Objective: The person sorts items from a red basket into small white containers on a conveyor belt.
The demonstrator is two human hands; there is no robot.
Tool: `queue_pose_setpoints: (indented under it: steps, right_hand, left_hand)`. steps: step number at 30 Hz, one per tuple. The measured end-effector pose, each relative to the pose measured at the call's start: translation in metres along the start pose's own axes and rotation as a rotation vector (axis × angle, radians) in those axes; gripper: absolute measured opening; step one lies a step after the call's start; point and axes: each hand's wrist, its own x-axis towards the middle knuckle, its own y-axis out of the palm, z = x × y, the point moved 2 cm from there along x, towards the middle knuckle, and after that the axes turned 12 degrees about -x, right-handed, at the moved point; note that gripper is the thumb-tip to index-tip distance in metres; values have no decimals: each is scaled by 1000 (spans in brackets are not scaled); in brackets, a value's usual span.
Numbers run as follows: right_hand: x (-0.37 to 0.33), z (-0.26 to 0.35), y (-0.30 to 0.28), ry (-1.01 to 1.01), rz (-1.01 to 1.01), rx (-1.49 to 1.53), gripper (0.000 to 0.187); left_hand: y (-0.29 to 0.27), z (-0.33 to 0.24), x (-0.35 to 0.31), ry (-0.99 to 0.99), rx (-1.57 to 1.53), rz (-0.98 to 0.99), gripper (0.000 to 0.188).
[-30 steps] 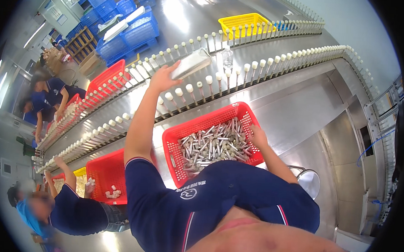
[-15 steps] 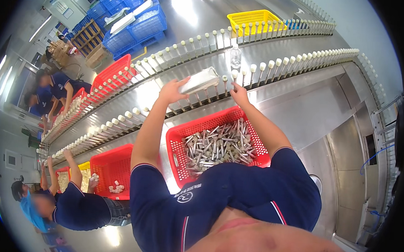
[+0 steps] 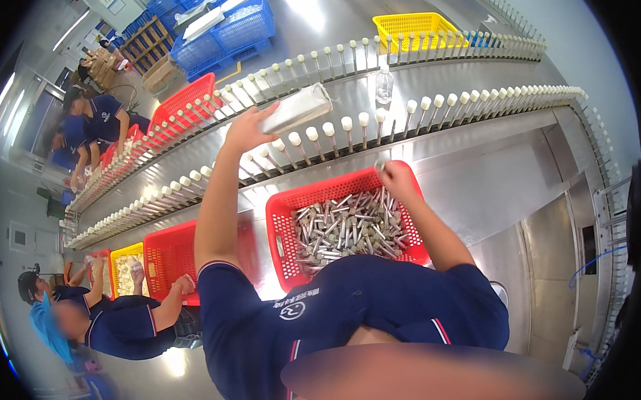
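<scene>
My left hand (image 3: pixel 247 129) is closed on one end of a long white box-shaped block (image 3: pixel 303 108), held above the near row of white-headed rods (image 3: pixel 329 130). My right hand (image 3: pixel 400 179) is at the far right rim of a red basket (image 3: pixel 282 211), its fingers pinched round a small greyish piece (image 3: pixel 380 165) that is too blurred to name. Inside the basket lies a heap of loose metal rods (image 3: pixel 348 227) with grey-green heads. Beyond the near row, a clear bottle (image 3: pixel 384 84) stands on the metal surface.
A second row of rods (image 3: pixel 287 66) runs farther back, with a yellow basket (image 3: pixel 420 24) behind it. On my left, a co-worker (image 3: pixel 125 327) reaches over another red basket (image 3: pixel 169 257). Blue crates (image 3: pixel 235 32) are stacked at the far left.
My left hand has shifted left with the white block. My right hand has drawn back from the near row to the basket's rim. The co-worker's arm has lowered to the neighbouring red basket.
</scene>
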Motion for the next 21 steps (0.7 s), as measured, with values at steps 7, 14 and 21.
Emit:
queue_pose_setpoints:
  steps: [7, 14, 21]
  right_hand:
    - [-131, -54, 44, 92, 420, -403, 36]
    - [-145, -58, -8, 40, 204, -520, 37]
    - [-164, -63, -16, 174, 278, -625, 72]
  left_hand:
    - [66, 19, -2, -90, -13, 129, 86]
    - [16, 0, 10, 36, 22, 49, 84]
    - [-53, -6, 4, 87, 97, -62, 81]
